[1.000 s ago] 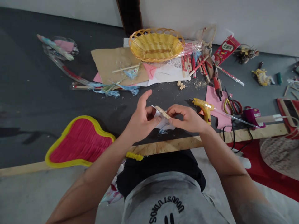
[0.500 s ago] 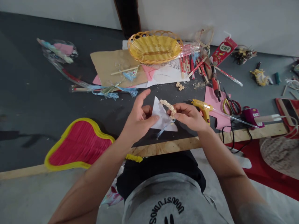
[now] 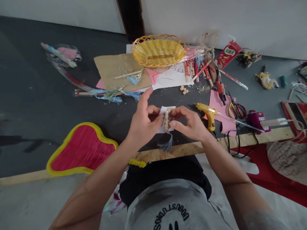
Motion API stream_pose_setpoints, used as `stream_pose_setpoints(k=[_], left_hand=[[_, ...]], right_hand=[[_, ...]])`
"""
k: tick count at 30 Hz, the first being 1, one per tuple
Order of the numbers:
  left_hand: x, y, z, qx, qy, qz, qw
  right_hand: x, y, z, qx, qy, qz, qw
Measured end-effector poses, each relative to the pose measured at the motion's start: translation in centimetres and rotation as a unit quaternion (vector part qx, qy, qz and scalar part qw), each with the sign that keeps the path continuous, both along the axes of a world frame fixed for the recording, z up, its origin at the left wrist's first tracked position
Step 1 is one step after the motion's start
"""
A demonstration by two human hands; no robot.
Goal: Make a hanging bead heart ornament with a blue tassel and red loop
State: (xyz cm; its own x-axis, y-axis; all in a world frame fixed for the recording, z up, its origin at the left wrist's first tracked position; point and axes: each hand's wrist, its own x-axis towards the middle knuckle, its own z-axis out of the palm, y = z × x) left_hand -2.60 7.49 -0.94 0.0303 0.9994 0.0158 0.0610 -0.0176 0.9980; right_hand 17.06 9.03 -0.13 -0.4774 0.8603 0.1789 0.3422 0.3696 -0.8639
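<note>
Working from a distance through the head view, I find the small piece between the two hands, above the near edge of the dark table (image 3: 24, 105). The left hand (image 3: 144, 123) is clamped on white paper (image 3: 164, 110) between thumb and fingers, its index finger raised. The right hand (image 3: 192, 123) is close by, with its fingertips at the side of a cream knobbly strip (image 3: 166, 119); I cannot tell whether they pinch it or merely steady it. The hands are apart, with the piece bridging them.

As far as I can judge, much of the piece is formed: the strip is shaped and lies against the paper, and a blue tassel (image 3: 169, 143) hangs below. What looks unsettled is how the strip sits on the paper; whether the two are fixed together, or the paper is just a backing, I cannot tell. The joint to the tassel is too blurred to check.

Just beyond the right hand, a yellow glue gun (image 3: 210, 123) lies out of the grip, beside pink sheet material (image 3: 225, 123) and scissors (image 3: 241, 111). Loose cream bits (image 3: 184, 90) rest below the wicker basket (image 3: 159, 54), separate from the held piece. Left of the hands lies a red panel (image 3: 82, 147) with a complete-looking yellow border.
</note>
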Motion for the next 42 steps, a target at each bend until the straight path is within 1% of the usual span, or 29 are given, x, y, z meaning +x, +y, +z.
stream_pose_setpoints(k=[4,8,11,15,19,22,27,30,34,38,40,42], left_hand=[[0.5,-0.4,0.4,0.013,0.03,0.016,0.999],[0.8,-0.5,0.8,0.003,0.014,0.03,0.999],[1.1,-0.5,0.9,-0.004,-0.006,0.043,0.999],[1.5,-0.5,1.3,-0.012,-0.031,0.062,0.998],[1.7,-0.3,1.6,-0.027,-0.063,0.066,0.995],[1.7,-0.2,1.3,-0.039,-0.081,0.066,0.994],[1.3,0.0,0.8,-0.053,-0.134,0.056,0.988],[0.9,0.4,0.7,-0.081,-0.166,0.047,0.982],[0.2,1.0,0.9,-0.119,-0.174,0.031,0.977],[-0.2,1.2,1.0,-0.145,-0.167,0.04,0.974],[-0.4,1.1,1.0,-0.149,-0.157,0.04,0.976],[-0.3,0.9,0.9,-0.138,-0.139,0.04,0.98]], right_hand=[[-1.0,-0.1,0.2,-0.038,0.018,-0.069,0.997],[-1.7,-0.5,0.2,-0.068,0.031,-0.115,0.991],[-2.0,-0.6,0.0,-0.083,0.055,-0.134,0.986],[-2.3,-0.8,-0.2,-0.085,0.065,-0.155,0.982],[-2.3,-0.8,-0.3,-0.082,0.08,-0.151,0.982],[-2.2,-1.0,-0.2,-0.042,0.052,-0.144,0.987],[-2.0,-1.2,-0.2,0.053,-0.013,-0.119,0.991],[-1.9,-1.3,-0.5,0.13,-0.073,-0.109,0.983],[-1.8,-1.6,-1.1,0.219,-0.149,-0.083,0.961],[-1.7,-1.9,-1.4,0.248,-0.185,-0.08,0.948],[-1.7,-1.9,-1.3,0.248,-0.181,-0.077,0.949],[-1.8,-1.9,-1.0,0.232,-0.168,-0.076,0.955]])
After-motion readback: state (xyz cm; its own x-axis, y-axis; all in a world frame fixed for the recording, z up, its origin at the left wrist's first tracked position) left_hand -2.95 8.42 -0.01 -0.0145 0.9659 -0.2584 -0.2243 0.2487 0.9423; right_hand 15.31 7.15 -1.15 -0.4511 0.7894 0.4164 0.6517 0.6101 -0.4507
